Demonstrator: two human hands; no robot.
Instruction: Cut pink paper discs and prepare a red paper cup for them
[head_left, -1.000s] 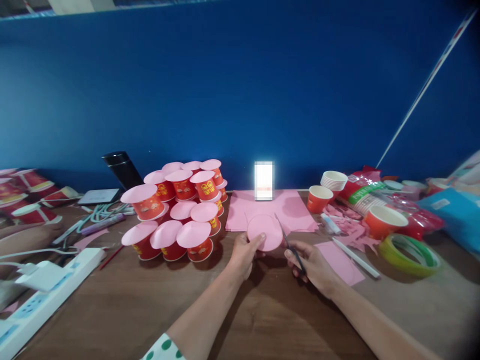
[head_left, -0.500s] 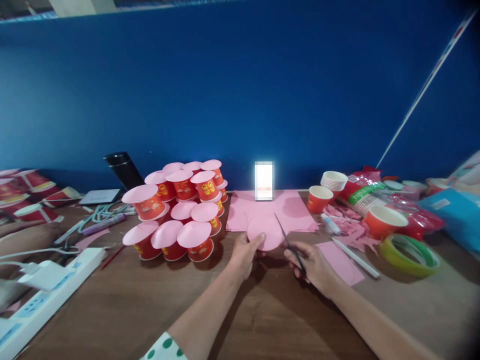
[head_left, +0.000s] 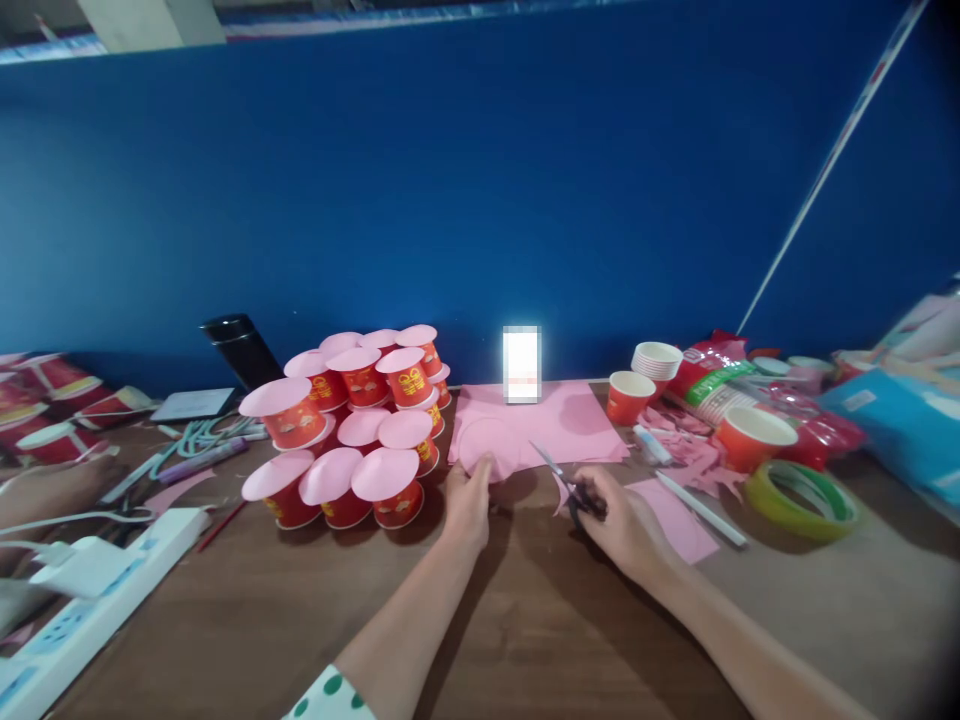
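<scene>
Pinching a pink paper disc [head_left: 489,438] by its near edge, the left hand [head_left: 468,505] has its thumb on top, with the fingers underneath mostly hidden. The disc is held up in the middle of the table [head_left: 495,640], in front of the far pink sheets [head_left: 577,425]. To its right, the right hand [head_left: 622,520] is curled around the handles of the scissors [head_left: 553,462]; their blades point far and left, clear of the disc, and I can't tell how wide they are parted. A narrow pink offcut [head_left: 561,492] shows just by the scissors, whether caught or lying loose I can't say.

This disc looks cut round as far as its rim shows, so I'd judge its trimming done or nearly so. Plenty is finished on the left: a cluster of red cups [head_left: 397,505], piled in two tiers, many capped with similar discs. Remaining, I'd guess, are the uncut sheets and the bare cups over on the right.

Among those, one open cup [head_left: 628,402] stands by a nested white-rimmed stack [head_left: 655,368], and a nearer open cup [head_left: 756,442] sits beyond the tape roll [head_left: 802,500]; I can't make out anything inside either. The red plastic bag [head_left: 709,362] behind holds a sleeve of nested cups, while curly pink scraps [head_left: 694,450] lie between.
</scene>
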